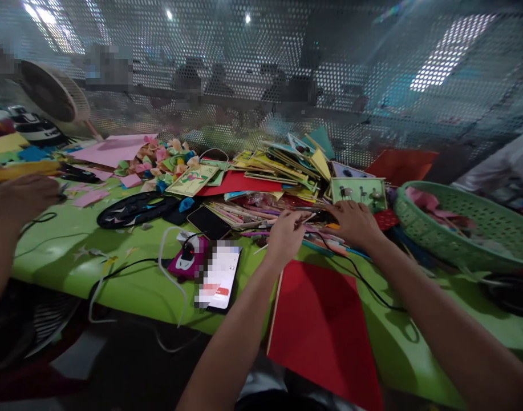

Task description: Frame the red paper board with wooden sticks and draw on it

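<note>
My left hand (287, 231) is closed over the heap of pencil-like sticks (239, 216), with a thin pale stick (308, 217) showing at its fingertips. Just to the right, my right hand (357, 224) reaches palm down into the same heap. Its fingers are bent beside a dark object (323, 217), and what they grip is hidden. In front of both hands a red sheet (321, 325) lies at the table's near edge. A black cable (355, 268) runs from the heap across the table to the right.
A lit phone (224, 277) and a purple power block (188, 258) lie left of my forearm. Behind are stacked yellow cards (274, 165) and paper scraps. A green basket (449, 240) stands right. Another person's hand (30, 197) is at far left. Perforated mesh rises behind.
</note>
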A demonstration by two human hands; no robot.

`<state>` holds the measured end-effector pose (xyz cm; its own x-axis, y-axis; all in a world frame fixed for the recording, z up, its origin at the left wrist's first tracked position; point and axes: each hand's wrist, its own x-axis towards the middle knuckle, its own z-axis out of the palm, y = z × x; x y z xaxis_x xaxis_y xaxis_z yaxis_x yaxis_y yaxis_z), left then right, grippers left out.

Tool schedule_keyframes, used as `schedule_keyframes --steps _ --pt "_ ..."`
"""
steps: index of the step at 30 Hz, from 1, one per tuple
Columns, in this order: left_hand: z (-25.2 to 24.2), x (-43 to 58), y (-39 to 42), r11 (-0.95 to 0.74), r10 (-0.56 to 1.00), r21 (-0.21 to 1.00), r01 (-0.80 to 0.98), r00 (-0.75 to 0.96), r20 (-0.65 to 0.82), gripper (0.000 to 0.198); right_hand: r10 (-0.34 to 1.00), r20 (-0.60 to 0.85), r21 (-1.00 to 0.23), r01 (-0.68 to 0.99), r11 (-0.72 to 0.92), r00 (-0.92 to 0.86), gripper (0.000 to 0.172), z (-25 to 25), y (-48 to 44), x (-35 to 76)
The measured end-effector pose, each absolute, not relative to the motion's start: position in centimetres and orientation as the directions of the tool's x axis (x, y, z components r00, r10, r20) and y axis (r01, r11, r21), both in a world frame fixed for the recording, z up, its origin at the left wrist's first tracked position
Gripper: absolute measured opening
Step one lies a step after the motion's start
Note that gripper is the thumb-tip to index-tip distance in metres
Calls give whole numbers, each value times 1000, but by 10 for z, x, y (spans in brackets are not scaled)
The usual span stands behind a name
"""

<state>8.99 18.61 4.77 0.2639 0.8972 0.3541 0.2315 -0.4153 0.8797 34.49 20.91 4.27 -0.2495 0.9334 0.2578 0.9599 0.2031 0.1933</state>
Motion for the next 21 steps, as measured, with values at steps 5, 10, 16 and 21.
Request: schedule_keyframes --steps 5,10,16,21 --pt "46 93 186 -430 888 868 250 290 357 41 920 306 189 963 192 -244 78 37 204 348" --pt "44 93 187 -424 891 859 288 304 337 42 905 332 143 962 231 -266 72 41 210 350" --pt "44 91 183 -419 888 835 356 354 294 47 844 435 45 944 327 -313 43 60 178 337" --pt "47 96 173 -477 822 805 354 505 265 49 793 447 19 891 454 -414 28 57 128 307"
